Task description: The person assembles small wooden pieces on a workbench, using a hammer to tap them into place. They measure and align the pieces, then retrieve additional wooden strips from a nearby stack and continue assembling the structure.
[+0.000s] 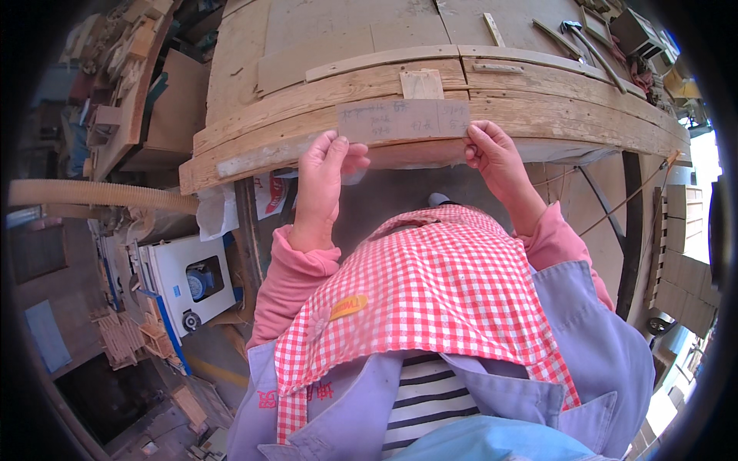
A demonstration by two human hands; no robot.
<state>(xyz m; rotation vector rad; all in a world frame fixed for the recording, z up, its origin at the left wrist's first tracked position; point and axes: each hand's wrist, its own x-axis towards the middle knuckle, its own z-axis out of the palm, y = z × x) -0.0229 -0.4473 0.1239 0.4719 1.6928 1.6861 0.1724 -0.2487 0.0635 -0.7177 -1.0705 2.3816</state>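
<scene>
Between my two hands I hold up a flat, grey-brown rectangular piece of card or thin board point(400, 123) with handwriting on it. My left hand point(327, 161) pinches its lower left corner between thumb and fingers. At the lower right corner my right hand point(492, 146) grips it the same way. Behind the piece lies the wooden front edge of a workbench point(307, 115). A small pale wood block point(423, 84) on that edge shows just above the piece.
A hammer point(592, 50) and wood strips point(492, 29) lie on the bench at the far right. To the left are a ribbed hose point(100, 194), a white machine point(188, 280) with a blue motor, and stacked wood offcuts point(142, 38). Stacked boards point(684, 284) stand at right.
</scene>
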